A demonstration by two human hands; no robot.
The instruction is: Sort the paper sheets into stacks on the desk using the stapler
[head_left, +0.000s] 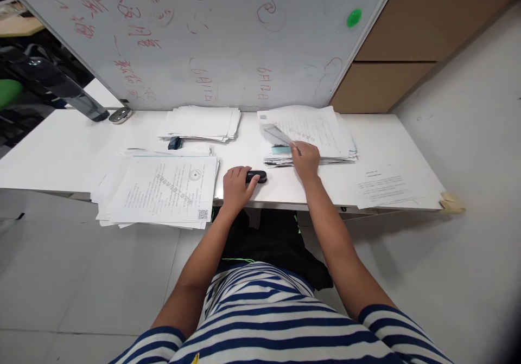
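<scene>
My left hand [237, 186] is closed over a small black stapler [260, 177] near the table's front edge, and its fingers hide part of it. With my right hand [306, 159] I pinch the lifted corner of some paper sheets [279, 134] at the front left of the right-hand paper stack [321, 128]. Under that lifted corner a pale blue strip [281, 149] shows among the pages. Left of the stapler lies a thick pile of printed papers [163, 187], overhanging the front edge.
A whiteboard [228, 38] with red writing stands behind the white table [52, 152]. Before it lie another paper stack [199, 122], a dark blue-black object [175, 143], a mouse [121, 115] and a dark bottle [65, 79]. One printed sheet [386, 186] lies right, near a taped corner [451, 203].
</scene>
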